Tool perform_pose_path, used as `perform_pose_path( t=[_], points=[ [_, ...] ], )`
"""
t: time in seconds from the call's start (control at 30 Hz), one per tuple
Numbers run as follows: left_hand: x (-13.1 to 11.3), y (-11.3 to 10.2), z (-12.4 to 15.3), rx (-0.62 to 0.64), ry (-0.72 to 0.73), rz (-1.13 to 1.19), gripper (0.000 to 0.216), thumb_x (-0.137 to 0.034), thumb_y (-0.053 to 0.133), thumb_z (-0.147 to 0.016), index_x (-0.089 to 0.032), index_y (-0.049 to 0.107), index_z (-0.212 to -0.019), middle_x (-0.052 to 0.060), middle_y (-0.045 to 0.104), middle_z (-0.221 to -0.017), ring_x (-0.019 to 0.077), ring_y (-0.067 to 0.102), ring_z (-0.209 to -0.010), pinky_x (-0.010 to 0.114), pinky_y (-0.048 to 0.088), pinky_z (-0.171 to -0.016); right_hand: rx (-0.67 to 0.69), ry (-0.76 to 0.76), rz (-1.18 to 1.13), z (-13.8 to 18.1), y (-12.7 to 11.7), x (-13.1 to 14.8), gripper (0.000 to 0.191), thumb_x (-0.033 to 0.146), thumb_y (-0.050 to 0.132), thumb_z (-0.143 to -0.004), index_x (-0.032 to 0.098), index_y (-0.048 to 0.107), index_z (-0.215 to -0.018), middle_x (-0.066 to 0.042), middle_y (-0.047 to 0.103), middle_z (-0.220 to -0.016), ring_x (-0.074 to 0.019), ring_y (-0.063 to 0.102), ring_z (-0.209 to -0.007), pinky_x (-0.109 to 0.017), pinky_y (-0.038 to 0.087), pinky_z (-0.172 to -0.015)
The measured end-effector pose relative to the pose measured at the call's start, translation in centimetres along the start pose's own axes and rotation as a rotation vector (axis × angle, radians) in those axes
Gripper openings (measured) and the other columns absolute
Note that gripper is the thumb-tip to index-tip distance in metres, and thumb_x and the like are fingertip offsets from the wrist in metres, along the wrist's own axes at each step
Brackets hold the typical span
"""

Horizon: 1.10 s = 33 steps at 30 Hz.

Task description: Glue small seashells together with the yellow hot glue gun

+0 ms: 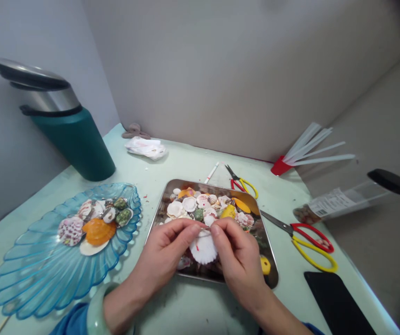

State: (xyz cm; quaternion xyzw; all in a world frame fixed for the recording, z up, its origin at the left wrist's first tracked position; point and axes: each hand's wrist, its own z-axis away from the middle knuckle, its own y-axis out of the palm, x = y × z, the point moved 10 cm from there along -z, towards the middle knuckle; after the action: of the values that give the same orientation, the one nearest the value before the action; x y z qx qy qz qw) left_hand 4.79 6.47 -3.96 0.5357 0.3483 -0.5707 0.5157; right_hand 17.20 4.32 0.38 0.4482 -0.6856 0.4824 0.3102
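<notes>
My left hand [170, 244] and my right hand [238, 251] meet over a metal tray [271, 267], thumbs and forefingers pinched close together. Between the fingertips runs a thin light string [205, 229], gripped from both sides. Right below it is a white scallop shell [204, 249] with a small red mark; whether the string is tied to it I cannot tell. Under and beyond my hands the tray holds many loose seashells [189, 204], white, striped and orange. A yellow piece [265, 265] lies by my right wrist.
On the left, a blue shell-shaped dish [39, 274] holds several shells, with a green bottle [77, 144] behind. To the right are large scissors [301, 237], small scissors [241, 182], a black flat object [337, 302], a red cup of sticks [281, 166] and a clear container [346, 202].
</notes>
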Motion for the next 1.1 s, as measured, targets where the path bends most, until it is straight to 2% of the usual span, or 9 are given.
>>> perform_pose_path(
  t=[0.07, 0.17, 0.4, 0.63, 0.8, 1.1],
  points=[
    [0.3, 0.2, 0.0, 0.006, -0.035, 0.028, 0.023, -0.035, 0.071, -0.075, -0.018, 0.07, -0.09, 0.0, 0.065, -0.07, 0.0112, 0.053, -0.061, 0.019, 0.042, -0.054, -0.005, 0.005, 0.0, 0.0, 0.0, -0.1, 0.022, 0.023, 0.045, -0.095, 0.019, 0.052, -0.075, 0.004, 0.047, -0.062, -0.0101, 0.043, -0.055, -0.023, 0.034, -0.052],
    [0.5, 0.4, 0.1, 0.009, -0.059, 0.038, 0.021, -0.033, 0.074, -0.072, -0.018, 0.065, -0.083, -0.004, 0.06, -0.062, 0.0094, 0.05, -0.055, 0.018, 0.04, -0.049, 0.005, 0.003, 0.011, 0.0, 0.1, 0.0, 0.022, 0.023, 0.045, -0.095, 0.019, 0.052, -0.075, 0.004, 0.047, -0.063, -0.0104, 0.043, -0.056, -0.023, 0.034, -0.053],
    [-0.2, -0.1, 0.0, -0.021, 0.006, -0.026, 0.019, -0.033, 0.071, -0.074, -0.017, 0.063, -0.079, -0.003, 0.058, -0.063, 0.0089, 0.048, -0.057, 0.017, 0.038, -0.049, -0.027, -0.029, -0.019, 0.1, -0.3, 0.5, 0.01, 0.022, 0.047, -0.094, 0.02, 0.056, -0.091, 0.001, 0.057, -0.075, -0.0114, 0.051, -0.062, -0.022, 0.039, -0.055],
    [0.1, 0.2, 0.0, 0.002, -0.007, 0.05, 0.02, -0.033, 0.072, -0.073, -0.017, 0.064, -0.083, -0.003, 0.06, -0.066, 0.0091, 0.05, -0.058, 0.017, 0.04, -0.051, -0.056, -0.057, 0.025, 0.1, -0.4, 0.7, 0.011, 0.02, 0.051, -0.092, 0.019, 0.056, -0.082, 0.002, 0.055, -0.07, -0.0111, 0.05, -0.059, -0.022, 0.039, -0.054],
    [-0.3, -0.2, 0.0, -0.029, 0.033, 0.126, 0.018, -0.029, 0.076, -0.069, -0.016, 0.064, -0.076, -0.003, 0.062, -0.064, 0.0084, 0.05, -0.057, 0.016, 0.041, -0.052, -0.058, -0.081, 0.057, 0.1, -0.5, 0.9, 0.011, 0.019, 0.051, -0.091, 0.019, 0.056, -0.081, 0.002, 0.055, -0.069, -0.0112, 0.052, -0.06, -0.022, 0.039, -0.054],
    [-0.9, -0.5, 0.0, -0.032, 0.105, 0.073, 0.009, -0.024, 0.073, -0.073, -0.017, 0.068, -0.074, -0.003, 0.065, -0.069, 0.0078, 0.053, -0.062, 0.015, 0.042, -0.057, -0.03, -0.126, 0.081, 0.2, -0.2, 1.4, 0.012, 0.018, 0.049, -0.091, 0.018, 0.055, -0.08, 0.001, 0.056, -0.07, -0.0118, 0.053, -0.061, -0.024, 0.039, -0.056]
  ],
)
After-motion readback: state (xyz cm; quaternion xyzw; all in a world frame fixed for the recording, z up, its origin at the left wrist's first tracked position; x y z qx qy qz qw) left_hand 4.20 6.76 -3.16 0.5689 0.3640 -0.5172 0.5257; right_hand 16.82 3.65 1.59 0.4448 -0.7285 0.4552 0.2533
